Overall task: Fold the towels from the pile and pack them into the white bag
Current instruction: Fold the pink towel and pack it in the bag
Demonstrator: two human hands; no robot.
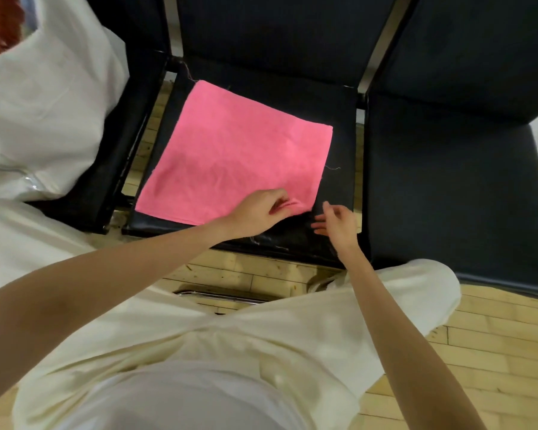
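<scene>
A pink towel (233,153) lies spread flat on the middle black chair seat (339,119). My left hand (258,212) pinches the towel's near right corner, and the cloth bunches between its fingers. My right hand (337,225) hovers just right of that corner over the bare seat, fingers apart, holding nothing. The white bag (44,100) sits on the chair to the left, with something red-orange (0,26) showing at its top left opening.
Another black chair (448,181) stands to the right. Wooden floor (494,352) shows below the seats. My cream trousers (230,352) fill the lower part of the view, close to the seat's front edge. A chrome bar (218,295) lies on the floor.
</scene>
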